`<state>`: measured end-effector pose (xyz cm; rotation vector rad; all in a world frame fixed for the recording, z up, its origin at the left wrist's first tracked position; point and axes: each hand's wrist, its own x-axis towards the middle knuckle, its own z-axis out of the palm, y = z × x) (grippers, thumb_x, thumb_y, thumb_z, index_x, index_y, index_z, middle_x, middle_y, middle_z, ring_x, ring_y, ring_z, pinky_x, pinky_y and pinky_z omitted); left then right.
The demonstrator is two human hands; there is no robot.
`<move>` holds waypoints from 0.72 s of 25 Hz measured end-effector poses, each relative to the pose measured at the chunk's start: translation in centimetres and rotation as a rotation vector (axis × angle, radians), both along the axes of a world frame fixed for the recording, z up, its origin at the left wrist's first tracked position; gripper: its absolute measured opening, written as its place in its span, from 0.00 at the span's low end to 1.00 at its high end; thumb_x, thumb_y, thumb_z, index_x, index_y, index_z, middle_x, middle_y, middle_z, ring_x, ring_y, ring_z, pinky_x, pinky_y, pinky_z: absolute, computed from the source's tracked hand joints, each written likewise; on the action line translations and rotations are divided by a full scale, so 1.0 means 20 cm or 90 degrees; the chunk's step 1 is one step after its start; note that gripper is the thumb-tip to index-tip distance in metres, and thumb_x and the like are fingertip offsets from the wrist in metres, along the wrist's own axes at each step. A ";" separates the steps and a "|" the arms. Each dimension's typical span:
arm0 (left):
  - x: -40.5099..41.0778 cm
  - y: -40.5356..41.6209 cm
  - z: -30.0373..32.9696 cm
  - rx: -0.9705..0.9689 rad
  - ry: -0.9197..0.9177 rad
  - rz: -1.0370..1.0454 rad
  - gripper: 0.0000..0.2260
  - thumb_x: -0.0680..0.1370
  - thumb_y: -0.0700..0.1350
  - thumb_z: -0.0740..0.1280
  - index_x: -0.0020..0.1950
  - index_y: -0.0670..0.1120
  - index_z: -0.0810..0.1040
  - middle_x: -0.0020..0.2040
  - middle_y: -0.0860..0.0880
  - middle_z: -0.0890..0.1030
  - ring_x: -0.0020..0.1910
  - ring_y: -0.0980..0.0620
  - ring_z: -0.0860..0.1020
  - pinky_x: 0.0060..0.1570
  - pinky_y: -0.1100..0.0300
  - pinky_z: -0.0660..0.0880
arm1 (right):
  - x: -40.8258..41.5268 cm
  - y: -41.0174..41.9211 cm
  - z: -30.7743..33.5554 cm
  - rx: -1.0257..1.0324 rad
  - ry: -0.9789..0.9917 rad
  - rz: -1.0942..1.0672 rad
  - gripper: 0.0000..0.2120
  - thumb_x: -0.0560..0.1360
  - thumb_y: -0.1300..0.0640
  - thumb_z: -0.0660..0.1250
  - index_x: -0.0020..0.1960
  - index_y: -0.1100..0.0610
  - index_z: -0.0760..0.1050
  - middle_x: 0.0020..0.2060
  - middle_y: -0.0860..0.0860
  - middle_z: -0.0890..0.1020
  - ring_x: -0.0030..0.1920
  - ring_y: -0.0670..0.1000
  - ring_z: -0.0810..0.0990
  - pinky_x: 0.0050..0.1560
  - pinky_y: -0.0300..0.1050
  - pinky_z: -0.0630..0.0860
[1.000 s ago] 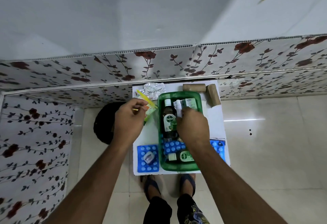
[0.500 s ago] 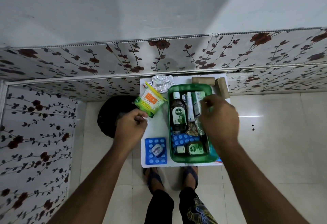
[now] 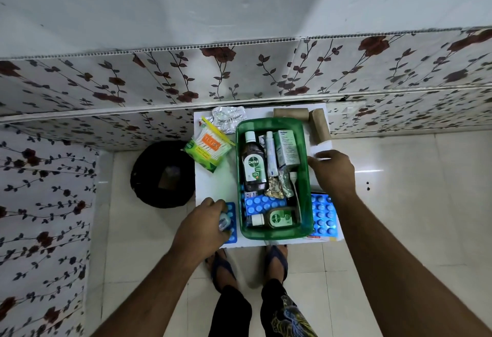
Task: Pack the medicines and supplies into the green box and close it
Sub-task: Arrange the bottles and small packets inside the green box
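Observation:
The open green box (image 3: 306, 155) stands on a small white table (image 3: 213, 184). Inside lie a tall Dettol bottle (image 3: 254, 166), a white tube (image 3: 271, 155), a carton (image 3: 286, 147), a blue blister sheet (image 3: 263, 202) and a small Dettol bottle (image 3: 277, 218). My left hand (image 3: 202, 226) is closed around a small white container (image 3: 225, 222) resting on a blue blister sheet (image 3: 232, 219) left of the box. My right hand (image 3: 332, 170) hovers just right of the box's rim, fingers apart, holding nothing.
A cotton swab packet (image 3: 210, 147) and a silver blister strip (image 3: 227, 118) lie at the table's far left. Two brown bandage rolls (image 3: 318, 126) sit at the far right, another blue blister sheet (image 3: 324, 216) at the near right. A black bin (image 3: 162, 174) stands left.
My left hand let go of the swab packet, moved toward me and closed on the small white container. My right hand came out of the box and moved to its right side.

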<state>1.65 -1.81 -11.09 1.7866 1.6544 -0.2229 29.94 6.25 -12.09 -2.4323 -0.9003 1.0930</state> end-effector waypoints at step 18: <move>0.46 0.20 0.45 0.060 -0.145 -0.061 0.10 0.68 0.46 0.72 0.47 0.46 0.78 0.44 0.51 0.78 0.41 0.50 0.76 0.40 0.57 0.72 | 0.10 -0.06 0.29 0.061 0.093 -0.004 0.15 0.68 0.58 0.76 0.53 0.54 0.79 0.41 0.50 0.83 0.41 0.50 0.83 0.47 0.45 0.78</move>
